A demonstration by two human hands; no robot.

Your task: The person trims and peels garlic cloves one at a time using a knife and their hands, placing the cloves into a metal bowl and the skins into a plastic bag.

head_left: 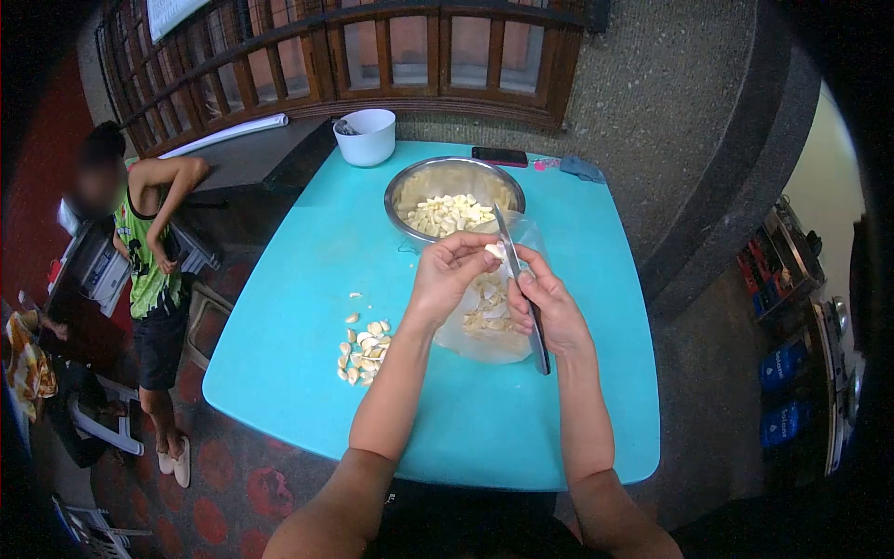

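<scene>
Your turquoise table point(279, 298) filled the ctr. of view, w/ a person point(149, 233) in a green sleeveless top off its edge at approx. 9-10 o'clock. On it, the lg. metal bowl point(445, 173) sat at 12 o'clock, part-filled w/ pale peeled cloves point(447, 216). Your clear plastic bag point(454, 337), w/ peel scraps point(489, 321) inside, lay near ctr., toward 3 o'clock. A white bowl point(365, 142) stood at 11 o'clock. Your L hand point(445, 277) pinched a clove btwn. thumb & fingers; your R hand point(554, 309) was closed round the knife point(509, 250), blade toward 11 o'clock, handle end toward 5, right beside the clove. A loose clove pile point(363, 354) lay at 8 o'clock, a dark phone point(499, 156) at 1. Smallest: that pinched garlic clove point(494, 251), held up just short of the metal bowl, at approx. 1 o'clock from ctr.
</scene>
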